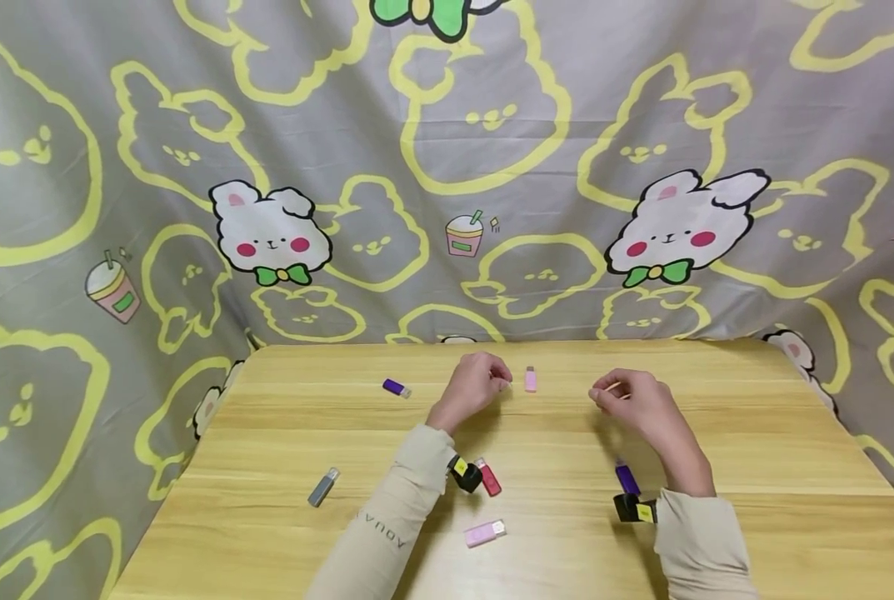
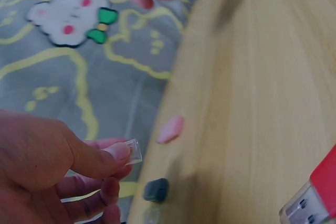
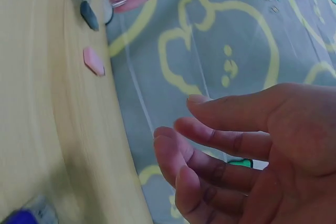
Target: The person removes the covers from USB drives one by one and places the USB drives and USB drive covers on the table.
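Note:
My left hand [image 1: 476, 385] pinches a small clear plastic cap [image 2: 135, 152] between thumb and forefinger, above the far part of the table. Just right of it lies a pink USB stick [image 1: 531, 380]. A dark grey USB stick [image 2: 156, 190] lies near the pink one in the left wrist view; the left hand hides it from the head view. My right hand [image 1: 636, 402] hovers farther right, its fingers loosely bent with nothing between them. Close to the right wrist lies a purple USB stick [image 1: 627, 477]. Beside the left wrist camera is a red USB stick [image 1: 489, 477].
Another purple USB stick [image 1: 397, 388] lies at the back left, and a grey one [image 1: 323, 487] nearer on the left. A light pink USB stick [image 1: 485, 533] lies toward the front. The wooden table [image 1: 761, 433] ends at a patterned curtain [image 1: 372, 275].

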### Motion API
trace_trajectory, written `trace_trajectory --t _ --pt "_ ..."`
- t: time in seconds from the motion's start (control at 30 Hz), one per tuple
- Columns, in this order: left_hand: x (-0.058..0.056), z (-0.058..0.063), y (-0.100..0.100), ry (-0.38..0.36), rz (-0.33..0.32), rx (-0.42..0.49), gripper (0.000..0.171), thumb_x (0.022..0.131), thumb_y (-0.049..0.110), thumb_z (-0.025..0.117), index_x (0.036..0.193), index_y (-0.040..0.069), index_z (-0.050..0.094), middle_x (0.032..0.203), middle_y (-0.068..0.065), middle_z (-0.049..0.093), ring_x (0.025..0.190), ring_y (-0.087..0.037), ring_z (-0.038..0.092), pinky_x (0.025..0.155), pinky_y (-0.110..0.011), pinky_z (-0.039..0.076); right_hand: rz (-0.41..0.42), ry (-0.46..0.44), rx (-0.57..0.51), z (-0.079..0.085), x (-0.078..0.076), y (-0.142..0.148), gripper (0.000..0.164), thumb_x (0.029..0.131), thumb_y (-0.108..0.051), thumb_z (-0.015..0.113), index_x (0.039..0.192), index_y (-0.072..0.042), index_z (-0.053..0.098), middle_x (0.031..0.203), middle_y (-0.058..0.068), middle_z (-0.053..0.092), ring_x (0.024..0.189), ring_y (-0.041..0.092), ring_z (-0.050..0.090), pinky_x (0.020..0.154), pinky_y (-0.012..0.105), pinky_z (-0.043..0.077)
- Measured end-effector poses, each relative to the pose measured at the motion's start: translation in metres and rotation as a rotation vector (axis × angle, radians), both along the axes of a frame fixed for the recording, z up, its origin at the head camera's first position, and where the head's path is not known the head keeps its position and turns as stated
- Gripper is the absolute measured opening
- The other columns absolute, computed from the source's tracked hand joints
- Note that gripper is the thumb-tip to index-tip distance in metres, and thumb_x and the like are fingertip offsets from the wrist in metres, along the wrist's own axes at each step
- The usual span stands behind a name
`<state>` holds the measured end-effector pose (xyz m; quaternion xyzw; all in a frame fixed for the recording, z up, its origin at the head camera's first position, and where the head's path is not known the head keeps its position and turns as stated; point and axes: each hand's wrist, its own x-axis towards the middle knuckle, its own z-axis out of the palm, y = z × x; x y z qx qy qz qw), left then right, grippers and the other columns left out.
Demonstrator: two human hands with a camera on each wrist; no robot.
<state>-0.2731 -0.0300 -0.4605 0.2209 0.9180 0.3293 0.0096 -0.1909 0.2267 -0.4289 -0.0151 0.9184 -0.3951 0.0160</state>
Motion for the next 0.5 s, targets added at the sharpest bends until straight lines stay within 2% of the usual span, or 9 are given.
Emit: trace_trajectory --t 0.23,0.4,0.5 --pt "-0.014 -0.014 0.018 0.062 0.012 -0.208 0.014 0.090 0.003 0.073 0.085 0.014 0.079 0.086 0.006 0.073 0.083 -0.010 0.064 0.075 -0.025 0.053 -0.015 -0.014 -0.040 -0.003 0.008 0.013 0.024 0.099 -0.020 0.068 0.107 0.002 0.070 0.086 0.010 0.074 0.080 0.027 0.069 0.066 0.035 0.050" --pt "-0.019 -0.017 0.030 0.095 -0.007 -0.290 0.019 0.092 0.003 0.070 0.089 0.017 0.082 0.096 0.006 0.076 0.094 -0.013 0.069 0.079 -0.027 0.056 -0.027 -0.012 -0.050 -0.001 0.011 0.022 0.026 0.100 -0.022 0.067 0.108 0.002 0.070 0.086 0.009 0.073 0.080 0.026 0.069 0.066 0.035 0.050" --pt "-0.021 -0.016 0.034 0.114 0.000 -0.330 0.021 0.091 0.002 0.070 0.089 0.018 0.083 0.098 0.006 0.077 0.095 -0.015 0.070 0.080 -0.030 0.057 -0.035 -0.004 -0.060 0.000 0.011 0.024 0.024 0.099 -0.020 0.068 0.109 0.002 0.071 0.086 0.010 0.073 0.081 0.027 0.069 0.066 0.034 0.050"
